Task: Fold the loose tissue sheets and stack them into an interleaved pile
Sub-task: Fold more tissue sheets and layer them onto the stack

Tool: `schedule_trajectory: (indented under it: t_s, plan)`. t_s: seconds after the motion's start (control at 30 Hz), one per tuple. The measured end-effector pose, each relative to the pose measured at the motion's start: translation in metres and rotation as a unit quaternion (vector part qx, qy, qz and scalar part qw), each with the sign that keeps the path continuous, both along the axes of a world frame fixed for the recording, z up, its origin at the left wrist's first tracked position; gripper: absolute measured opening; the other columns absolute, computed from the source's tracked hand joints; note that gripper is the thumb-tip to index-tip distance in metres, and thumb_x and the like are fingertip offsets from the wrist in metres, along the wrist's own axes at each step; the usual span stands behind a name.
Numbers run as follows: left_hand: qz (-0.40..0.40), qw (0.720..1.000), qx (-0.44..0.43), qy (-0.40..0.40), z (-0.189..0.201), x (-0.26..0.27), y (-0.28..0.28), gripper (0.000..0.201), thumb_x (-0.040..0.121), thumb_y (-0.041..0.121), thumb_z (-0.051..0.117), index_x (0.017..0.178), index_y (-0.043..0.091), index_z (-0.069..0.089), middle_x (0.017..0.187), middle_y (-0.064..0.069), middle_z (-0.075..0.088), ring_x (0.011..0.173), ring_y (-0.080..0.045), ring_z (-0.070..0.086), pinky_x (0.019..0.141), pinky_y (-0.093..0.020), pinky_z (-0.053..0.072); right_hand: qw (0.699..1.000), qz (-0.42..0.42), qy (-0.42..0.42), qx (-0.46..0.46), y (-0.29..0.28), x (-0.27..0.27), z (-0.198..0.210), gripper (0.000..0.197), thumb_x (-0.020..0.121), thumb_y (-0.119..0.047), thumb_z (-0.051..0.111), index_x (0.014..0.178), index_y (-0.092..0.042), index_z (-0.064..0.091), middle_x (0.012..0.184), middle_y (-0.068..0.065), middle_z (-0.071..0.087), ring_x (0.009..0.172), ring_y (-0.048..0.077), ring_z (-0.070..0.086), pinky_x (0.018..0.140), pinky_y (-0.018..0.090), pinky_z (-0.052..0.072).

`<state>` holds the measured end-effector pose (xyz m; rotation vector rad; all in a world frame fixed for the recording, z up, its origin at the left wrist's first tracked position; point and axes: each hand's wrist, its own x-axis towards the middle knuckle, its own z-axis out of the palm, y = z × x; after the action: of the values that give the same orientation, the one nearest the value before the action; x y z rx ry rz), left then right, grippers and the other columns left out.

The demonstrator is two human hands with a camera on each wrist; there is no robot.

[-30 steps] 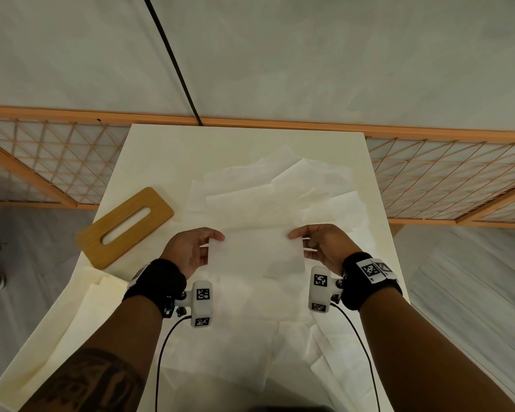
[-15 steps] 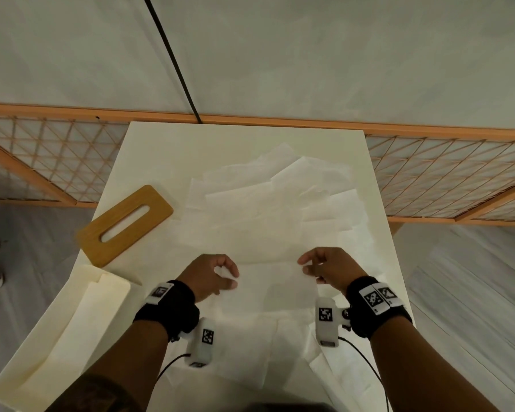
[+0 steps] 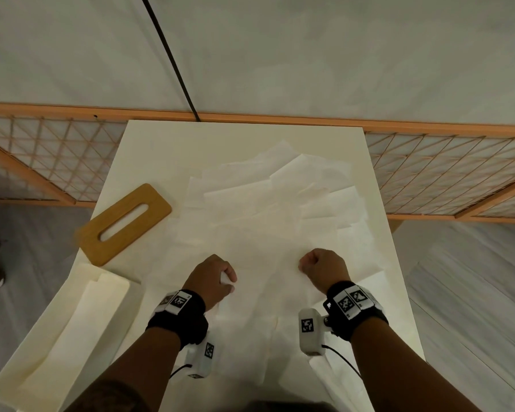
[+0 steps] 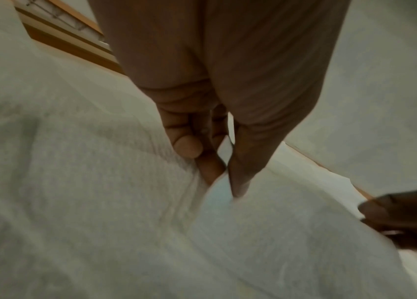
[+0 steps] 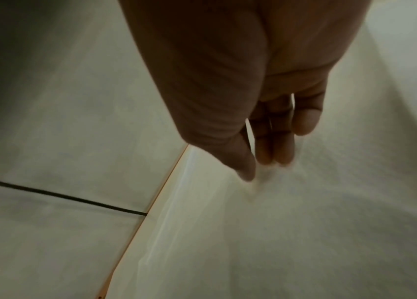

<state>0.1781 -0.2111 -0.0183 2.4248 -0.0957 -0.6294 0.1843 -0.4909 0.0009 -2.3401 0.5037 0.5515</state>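
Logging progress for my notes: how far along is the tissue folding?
Early. Done: a few sheets seem to lie in the cream tray. In hand: left hand and right hand each pinch a side of one tissue sheet, low over the table. Left: many loose sheets spread unfolded.

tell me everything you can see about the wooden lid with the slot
The wooden lid is a flat, tan, wood-look rectangle with rounded corners and one long rounded slot through its middle. It lies flat and skewed on the table's left edge, beyond the cream tray. Neither hand touches it; the nearest tissue sheets lie right of it.
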Motion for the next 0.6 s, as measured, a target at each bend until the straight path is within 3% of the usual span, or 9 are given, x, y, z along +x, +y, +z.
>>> schedule_trajectory:
  t_s: [0.13,0.2,0.3,0.37,0.4,0.47,0.5,0.6]
  plan:
    - [-0.004,1.0,0.017,-0.006,-0.004,-0.002,-0.002,0.019,0.079,0.018,0.08,0.083,0.03,0.065,0.102,0.008,0.052,0.082,-0.01,0.054,0.079,-0.024,0.043,0.995,-0.096,-0.009,0.035,0.012,0.03,0.0,0.03,0.087,-0.026,0.073,0.112,-0.015,0.063,0.104,0.001,0.068,0.098,0.021,0.063,0.084,0.023,0.043]
    - [-0.004,1.0,0.021,-0.005,-0.004,-0.002,-0.003,0.019,0.079,0.019,0.08,0.083,0.03,0.064,0.104,0.007,0.052,0.089,-0.013,0.056,0.081,-0.025,0.045,0.988,-0.142,0.019,0.061,0.017,0.044,-0.004,0.048,0.083,-0.034,0.079,0.121,-0.014,0.058,0.111,0.007,0.07,0.105,0.027,0.066,0.089,0.028,0.049]
    - [-0.014,0.999,0.029,-0.008,-0.005,-0.001,-0.003,0.022,0.08,0.02,0.078,0.082,0.033,0.061,0.104,0.009,0.05,0.086,-0.012,0.052,0.082,-0.024,0.042,0.985,-0.146,0.057,0.073,0.02,0.061,-0.019,0.077,0.074,-0.047,0.083,0.136,-0.009,0.056,0.122,0.012,0.07,0.111,0.03,0.067,0.1,0.039,0.052]
    - [-0.016,0.999,0.03,-0.006,-0.007,0.0,-0.003,0.022,0.08,0.02,0.078,0.082,0.034,0.06,0.103,0.009,0.05,0.087,-0.012,0.051,0.081,-0.024,0.041,0.987,-0.125,0.081,0.065,0.023,0.067,-0.021,0.068,0.078,-0.047,0.08,0.132,-0.01,0.062,0.123,0.009,0.068,0.11,0.028,0.066,0.103,0.038,0.05]
    - [-0.015,0.999,0.029,-0.006,-0.007,0.0,-0.003,0.022,0.08,0.021,0.077,0.082,0.034,0.06,0.103,0.009,0.05,0.088,-0.012,0.051,0.081,-0.025,0.042,0.987,-0.122,0.081,0.07,0.023,0.068,-0.019,0.049,0.081,-0.045,0.078,0.119,-0.015,0.068,0.115,0.008,0.068,0.103,0.026,0.066,0.1,0.038,0.052]
    - [-0.013,1.0,0.025,-0.005,-0.008,0.0,-0.003,0.02,0.08,0.021,0.077,0.082,0.033,0.061,0.103,0.009,0.05,0.09,-0.012,0.053,0.081,-0.024,0.043,0.975,-0.158,0.073,0.137,0.024,0.068,-0.008,0.018,0.084,-0.031,0.076,0.088,-0.016,0.067,0.093,0.009,0.064,0.081,0.025,0.061,0.081,0.037,0.056]
    - [-0.01,1.0,0.022,-0.004,-0.008,0.0,-0.002,0.019,0.08,0.021,0.077,0.082,0.033,0.061,0.104,0.009,0.05,0.09,-0.013,0.054,0.081,-0.024,0.043,0.959,-0.192,0.077,0.195,0.025,0.067,-0.002,0.013,0.083,-0.022,0.075,0.086,-0.012,0.067,0.086,0.011,0.062,0.075,0.026,0.059,0.073,0.035,0.054]
    - [-0.001,1.0,0.018,0.003,-0.01,0.0,-0.001,0.017,0.081,0.024,0.076,0.08,0.03,0.06,0.106,0.011,0.046,0.083,-0.013,0.055,0.08,-0.027,0.044,0.92,-0.245,0.084,0.295,0.025,0.063,0.015,0.012,0.084,-0.007,0.066,0.094,0.0,0.065,0.083,0.016,0.064,0.077,0.031,0.061,0.073,0.039,0.051]
